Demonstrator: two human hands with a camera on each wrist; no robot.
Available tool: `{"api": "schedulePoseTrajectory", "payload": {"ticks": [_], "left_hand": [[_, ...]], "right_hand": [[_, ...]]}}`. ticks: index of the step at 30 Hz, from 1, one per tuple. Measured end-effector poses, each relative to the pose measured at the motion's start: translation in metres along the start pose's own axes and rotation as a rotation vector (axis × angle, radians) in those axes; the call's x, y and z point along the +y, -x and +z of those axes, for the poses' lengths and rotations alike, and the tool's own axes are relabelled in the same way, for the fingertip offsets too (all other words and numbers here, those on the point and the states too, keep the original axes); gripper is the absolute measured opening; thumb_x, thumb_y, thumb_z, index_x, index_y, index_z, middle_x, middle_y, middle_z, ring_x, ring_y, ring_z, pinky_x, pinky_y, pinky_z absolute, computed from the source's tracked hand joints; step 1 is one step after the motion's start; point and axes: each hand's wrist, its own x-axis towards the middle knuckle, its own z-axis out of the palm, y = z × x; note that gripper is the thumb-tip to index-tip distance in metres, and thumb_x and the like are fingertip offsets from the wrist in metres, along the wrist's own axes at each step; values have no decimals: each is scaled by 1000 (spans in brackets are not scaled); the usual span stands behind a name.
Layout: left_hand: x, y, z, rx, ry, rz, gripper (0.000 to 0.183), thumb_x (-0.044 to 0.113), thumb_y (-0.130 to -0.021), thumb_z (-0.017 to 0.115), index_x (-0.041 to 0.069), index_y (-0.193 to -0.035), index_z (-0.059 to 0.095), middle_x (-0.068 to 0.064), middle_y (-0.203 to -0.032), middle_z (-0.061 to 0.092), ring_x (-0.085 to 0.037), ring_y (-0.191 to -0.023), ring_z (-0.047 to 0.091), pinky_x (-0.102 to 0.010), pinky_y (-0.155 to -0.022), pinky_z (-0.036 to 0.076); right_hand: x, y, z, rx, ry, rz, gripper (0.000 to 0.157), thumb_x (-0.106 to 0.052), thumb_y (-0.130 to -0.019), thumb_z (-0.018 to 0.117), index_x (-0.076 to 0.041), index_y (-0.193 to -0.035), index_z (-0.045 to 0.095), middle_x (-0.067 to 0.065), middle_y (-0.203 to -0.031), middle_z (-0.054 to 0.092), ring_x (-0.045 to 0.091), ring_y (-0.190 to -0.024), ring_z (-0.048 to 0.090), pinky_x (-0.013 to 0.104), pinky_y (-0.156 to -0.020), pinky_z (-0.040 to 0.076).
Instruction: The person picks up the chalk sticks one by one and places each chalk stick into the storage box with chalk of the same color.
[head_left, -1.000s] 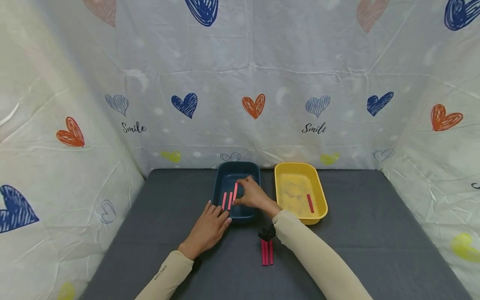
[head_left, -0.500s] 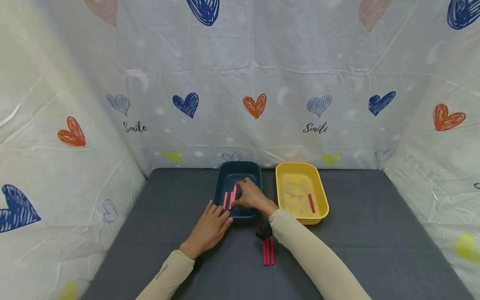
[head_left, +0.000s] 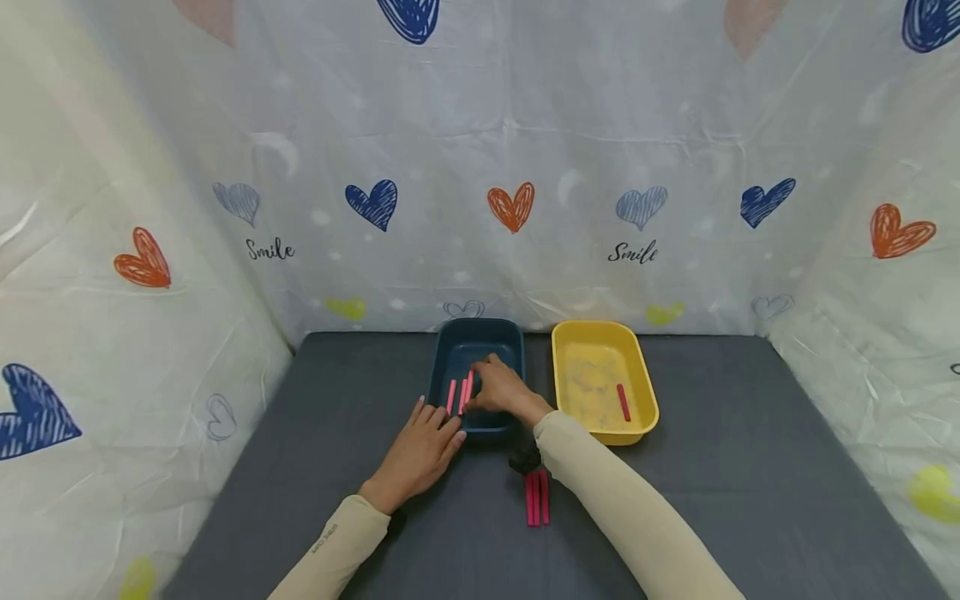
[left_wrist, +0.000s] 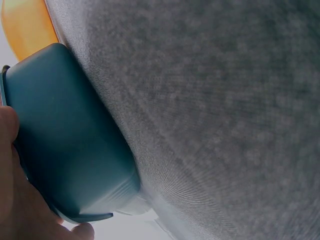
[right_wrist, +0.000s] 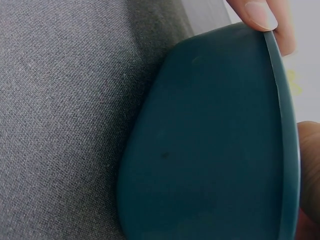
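Over the blue tray (head_left: 487,342), right hand's grip (head_left: 501,388) pinched on one pink stick (head_left: 470,385), nearer its neighbour (head_left: 462,393) than before.

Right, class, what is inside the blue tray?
Two pink sticks are in the blue tray; the right hand pinches a third, in or just above it. That hand covers part of the tray's floor, so anything beneath is hidden.

Heart-printed sheet (head_left: 570,108) behind grey table (head_left: 720,433)

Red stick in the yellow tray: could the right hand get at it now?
Likely yes, once free: the right hand pinches a pink stick, but nothing covers the red stick.
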Motion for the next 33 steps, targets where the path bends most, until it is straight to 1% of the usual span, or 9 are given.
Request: {"api": "schedulePoseTrajectory", "payload": {"ticks": [3, 7, 11, 16, 23, 26, 30, 33], "left_hand": [[-1, -1, -1, 2, 0, -2, 21, 30, -102, 53, 13, -107, 64, -7, -96, 57, -28, -100, 55, -61, -113, 33], [-1, -1, -3, -12, 15, 3, 21, 30, -102, 52, 13, -106, 63, -8, -97, 57, -30, -100, 55, -62, -113, 33], [-1, -1, -2, -8, 8, 3, 20, 30, -102, 52, 13, -106, 63, -8, -98, 57, -29, -101, 55, -62, -112, 33], [0, -6, 0, 3, 1, 16, 20, 30, -102, 52, 13, -105, 62, -8, -97, 56, -29, -101, 54, -61, -112, 33], [0, -3, 3, 32, 3, 10, 14, 27, -100, 56, 14, -101, 62, -7, -95, 56, -29, -99, 55, -62, -111, 34], [-2, -1, 2, 32, 2, 18, 15, 28, -101, 54, 14, -101, 61, -8, -96, 56, -29, -99, 54, -62, -111, 34], [-3, -1, 1, 33, 10, 20, 17, 28, -102, 52, 14, -101, 61, -8, -94, 55, -29, -98, 54, -62, -111, 34], [-2, -1, 1, 12, 20, 8, 19, 29, -102, 51, 14, -103, 62, -8, -95, 56, -30, -99, 54, -62, -112, 33]], "right_hand": [[-2, -3, 0, -15, 24, 0, 77, -36, -76, 85, -8, -140, 53, 17, -139, 49, 32, -117, 58, 45, -100, 50], [-2, -4, 2, -32, 56, 15, 78, -39, -75, 85, -10, -140, 53, 16, -137, 51, 31, -117, 58, 44, -99, 50], [-3, -5, 3, -41, 71, 32, 77, -39, -75, 85, -10, -139, 54, 15, -136, 52, 31, -117, 58, 44, -100, 49], [1, -6, 1, -40, 93, 66, 75, -38, -75, 85, -11, -139, 55, 13, -134, 53, 29, -116, 59, 43, -100, 50], [2, -7, 6, -54, 85, 38, 69, -38, -75, 85, -11, -133, 59, 12, -125, 56, 27, -107, 60, 42, -94, 52], [-2, -8, 8, -53, 99, 54, 69, -38, -75, 85, -12, -133, 59, 11, -125, 56, 26, -108, 60, 41, -95, 51], [-3, -9, 8, -51, 105, 66, 70, -38, -76, 84, -11, -135, 57, 12, -129, 55, 27, -112, 59, 42, -98, 50], [-3, -8, 8, -53, 95, 62, 70, -36, -76, 84, -10, -135, 57, 12, -129, 56, 27, -113, 58, 42, -101, 49]]}}
